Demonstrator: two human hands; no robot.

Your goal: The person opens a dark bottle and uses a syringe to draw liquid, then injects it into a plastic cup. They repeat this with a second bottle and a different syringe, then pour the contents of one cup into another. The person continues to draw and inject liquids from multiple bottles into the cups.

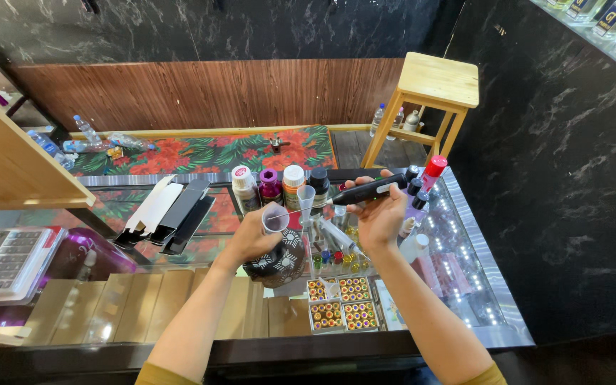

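My left hand (251, 241) holds a small clear plastic cup (275, 217) over the glass counter. My right hand (381, 214) grips a black pen-shaped tool (368, 190) held level. A thin metal shaft from the tool's tip points left into the cup's mouth. Just below my left hand sits a dark round jar with a white pattern (281, 264). A tall clear measuring tube (306, 197) stands between my two hands.
A row of bottles (281, 184) with coloured caps stands behind the cup, a red-capped bottle (433, 171) to the right. Small boxes of tiny vials (341, 302) lie near me. Flat black and white cartons (169, 210) lie left. A calculator (5, 260) sits far left, a wooden stool (433, 89) beyond the counter.
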